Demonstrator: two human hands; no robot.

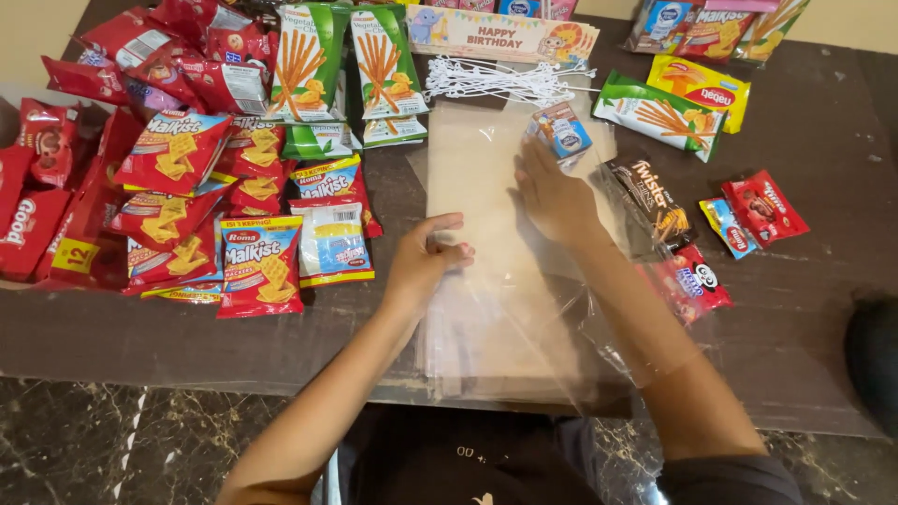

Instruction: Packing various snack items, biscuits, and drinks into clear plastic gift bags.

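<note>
Left hand (423, 262) fingers pinch the clear bag stack (486, 309); right hand (552, 196), released, lies inside one bag, snack packets (262, 266) alongside.

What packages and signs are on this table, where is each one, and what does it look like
Small carton: at right hand fingertips, blue and white.
Clear bags: centre stack, under left hand.
Cracker packs: left, red with yellow squares.
Stick-snack packs: top, green.
Banner: top centre, pale strip with animals.
</note>
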